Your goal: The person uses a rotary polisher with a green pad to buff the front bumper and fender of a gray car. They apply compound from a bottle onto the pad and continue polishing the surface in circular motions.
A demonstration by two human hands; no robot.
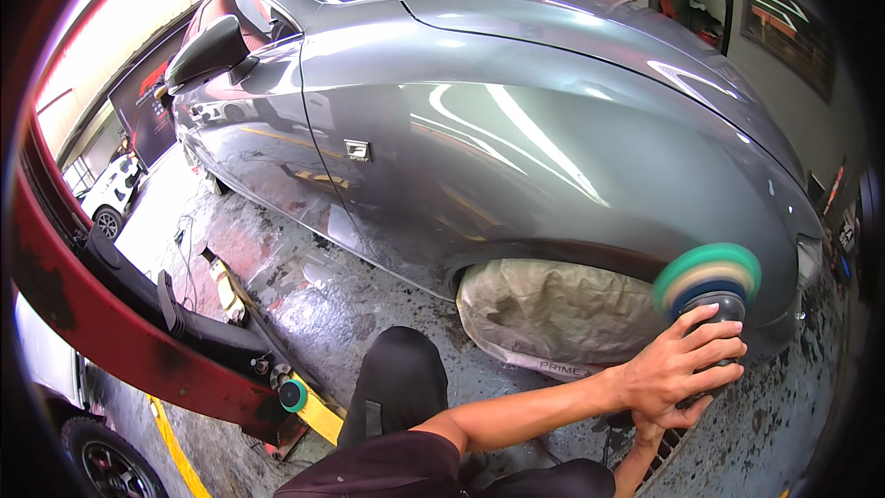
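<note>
The black polisher (729, 306) is at the front side of the gray car (544, 166), just by the round edge over the wheel space. Its round pad (708, 263), green, tan and blue, looks blurry, and is against the paint or just beside it. The left hand (678, 364) curls its fingers over the polisher. The right hand (650, 432) is under it, partly hidden, so I cannot tell how it grips. Up and left of the pad, the smooth side has lots of open room. A crinkly cover (553, 314) fills the wheel space. A bent knee (396, 378) is near it. Farther left, a big red beam (138, 350) and a yellow bar (318, 417) block part of the shiny floor (277, 263). A side mirror (210, 51) sticks out, well apart.
</note>
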